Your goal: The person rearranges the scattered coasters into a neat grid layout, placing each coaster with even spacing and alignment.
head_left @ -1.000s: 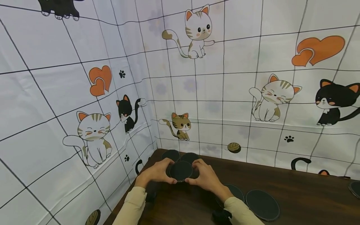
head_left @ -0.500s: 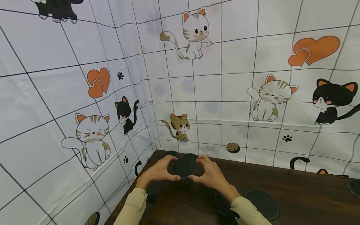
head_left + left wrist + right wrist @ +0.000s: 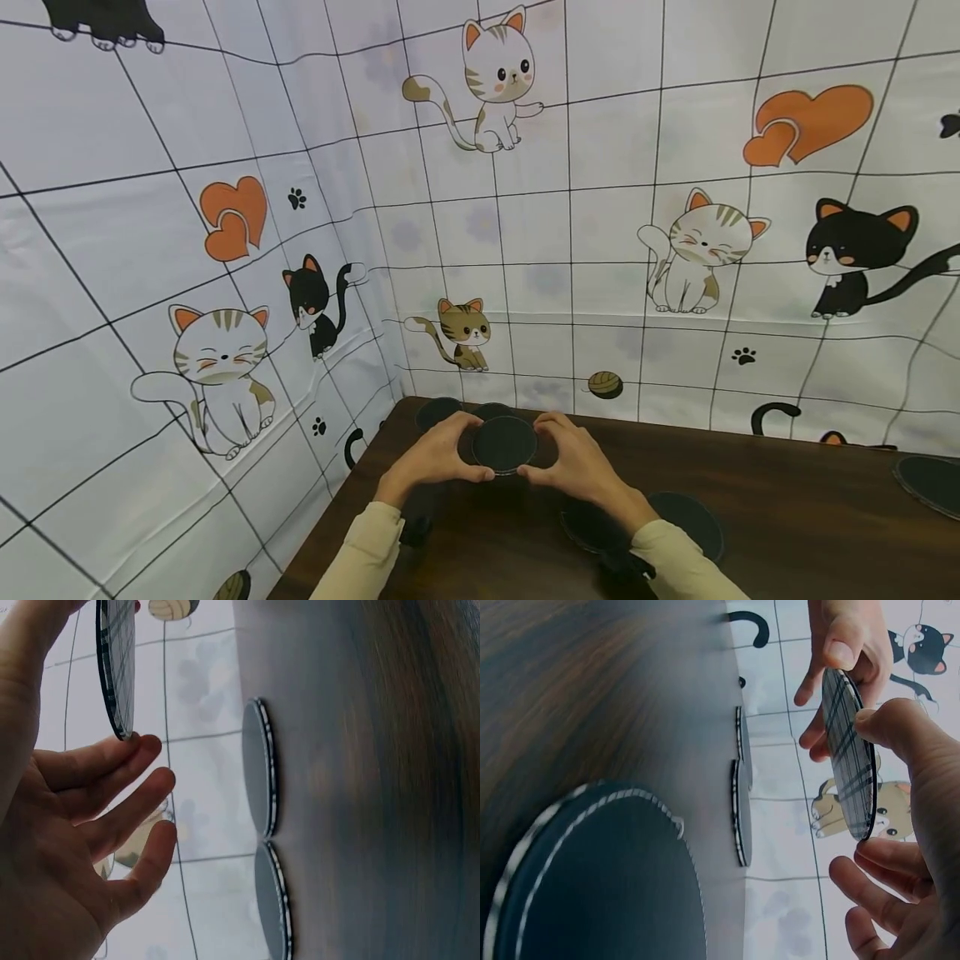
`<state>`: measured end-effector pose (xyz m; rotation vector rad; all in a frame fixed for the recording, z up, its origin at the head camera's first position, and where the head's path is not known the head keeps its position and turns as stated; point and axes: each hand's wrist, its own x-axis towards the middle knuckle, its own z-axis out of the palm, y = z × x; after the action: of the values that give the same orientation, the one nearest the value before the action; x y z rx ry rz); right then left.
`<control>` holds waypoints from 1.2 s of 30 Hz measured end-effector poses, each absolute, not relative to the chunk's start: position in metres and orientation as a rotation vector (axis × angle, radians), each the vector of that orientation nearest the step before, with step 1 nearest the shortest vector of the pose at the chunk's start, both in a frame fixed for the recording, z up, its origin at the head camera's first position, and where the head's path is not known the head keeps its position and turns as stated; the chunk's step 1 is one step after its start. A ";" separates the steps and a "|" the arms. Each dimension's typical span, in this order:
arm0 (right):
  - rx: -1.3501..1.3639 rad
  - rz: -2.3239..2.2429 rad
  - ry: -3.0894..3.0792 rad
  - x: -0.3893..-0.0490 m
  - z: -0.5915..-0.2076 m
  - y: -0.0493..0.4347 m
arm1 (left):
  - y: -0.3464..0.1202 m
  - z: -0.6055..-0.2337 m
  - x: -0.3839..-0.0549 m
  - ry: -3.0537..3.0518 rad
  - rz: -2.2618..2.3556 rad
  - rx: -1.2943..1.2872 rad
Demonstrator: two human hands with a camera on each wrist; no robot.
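Observation:
Both my hands hold one round, dark coaster point(image 3: 504, 445) by its edge, above the table. My left hand point(image 3: 438, 454) has thumb and fingertips on its left rim, and my right hand point(image 3: 581, 462) does the same on the right. Seen from the right wrist, the coaster's underside point(image 3: 847, 757) is a grey plaid, and it is raised off the tabletop. Two more dark coasters, a left one point(image 3: 259, 769) and a lower one point(image 3: 271, 900) in the left wrist view, lie flat with their edges meeting or nearly so at the back corner.
On the brown wooden table point(image 3: 810, 533), a dark coaster point(image 3: 684, 518) lies by my right sleeve, and another point(image 3: 588, 527) is partly under my right forearm. One more coaster point(image 3: 933, 482) is at the far right. A white cat-print curtain point(image 3: 555, 292) borders the table behind and at left.
The coaster in my hands has risen from over the two at the back corner and shifted slightly right. Both hands moved with it, and the head view has turned a little right.

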<state>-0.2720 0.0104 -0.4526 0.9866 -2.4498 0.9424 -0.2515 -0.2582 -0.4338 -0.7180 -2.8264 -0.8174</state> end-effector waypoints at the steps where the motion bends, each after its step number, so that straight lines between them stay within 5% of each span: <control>1: 0.983 0.937 -2.457 -0.272 -0.453 0.013 | -0.256 -0.434 -0.251 -2.830 -0.814 -0.717; 36: 0.873 0.962 -2.412 -0.266 -0.450 0.099 | -0.173 -0.424 -0.269 -2.865 -0.666 -0.837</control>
<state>-0.2659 0.0985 -0.4498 0.8731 -2.4123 0.9623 -0.2688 -0.1729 -0.4235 -0.8368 -2.8652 -0.6659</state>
